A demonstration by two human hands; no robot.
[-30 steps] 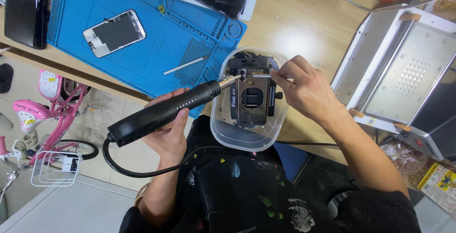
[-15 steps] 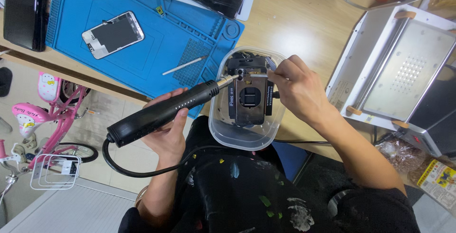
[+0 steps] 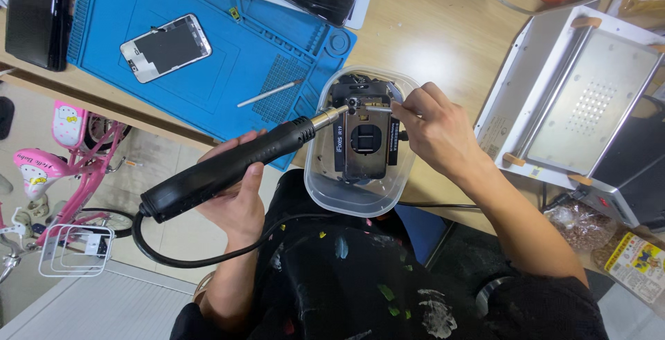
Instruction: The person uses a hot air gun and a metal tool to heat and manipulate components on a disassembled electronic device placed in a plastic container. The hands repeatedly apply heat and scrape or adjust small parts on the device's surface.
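Around one blue mat (image 3: 208, 70) there were two hands, one black rotary tool (image 3: 228, 167), one clear tub (image 3: 360, 198), one phone (image 3: 165, 47), one pink bicycle (image 3: 62, 167).

**Where everything sits on the bench**

Plastic tub (image 3: 360, 198) hangs over the desk's near edge with a phone frame (image 3: 366, 142) inside. Work mat (image 3: 208, 70) is left of it, with a small phone (image 3: 165, 47) and a thin tool (image 3: 269, 93) on top. Metal plate machine (image 3: 589, 104) sits off right. Kids' bike (image 3: 55, 173) on the floor, lower left.
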